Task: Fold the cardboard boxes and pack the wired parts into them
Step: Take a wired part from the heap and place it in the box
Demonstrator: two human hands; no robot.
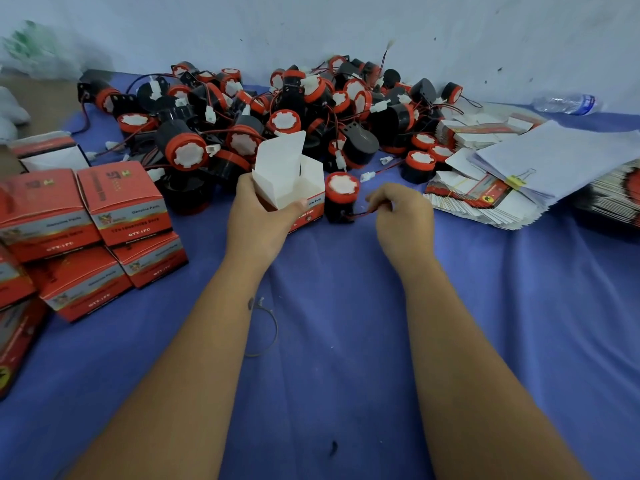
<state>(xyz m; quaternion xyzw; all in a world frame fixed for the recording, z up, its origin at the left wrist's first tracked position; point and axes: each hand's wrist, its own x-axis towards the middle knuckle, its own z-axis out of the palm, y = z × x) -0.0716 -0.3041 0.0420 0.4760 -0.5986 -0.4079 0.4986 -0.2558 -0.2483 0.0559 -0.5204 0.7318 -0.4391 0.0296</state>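
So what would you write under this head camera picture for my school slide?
Left hand holds an open box while right hand pinches a wired part's wire.

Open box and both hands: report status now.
Left hand grips open box, lid flap up, empty inside. Right hand pinches red wire of one wired part standing beside box. Nothing blocking box mouth.
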